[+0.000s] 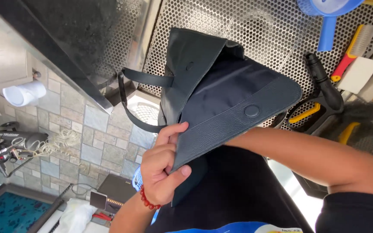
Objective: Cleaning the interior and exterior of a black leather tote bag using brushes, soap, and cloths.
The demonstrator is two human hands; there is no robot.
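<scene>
Nearest the camera, the left hand (162, 166), with a red bead bracelet (149, 201) at its wrist, is clenched on the lower edge of a dark blue leather bag (221, 99), thumb on one side and fingers curled over the other. From that grip the bag runs up and to the right, its long axis slanting toward the centre of the frame, flap side with a round snap button (251, 111) facing the camera. Its strap (145, 80) loops out to the left. The right forearm (307, 153) crosses from the lower right and disappears behind the bag, so whether that hand is clenched or released cannot be told. Behind lies a perforated metal counter (255, 26), with a black spray gun (324, 88), a red-handled brush (350, 54) and a blue scoop (327, 17) at upper right.
</scene>
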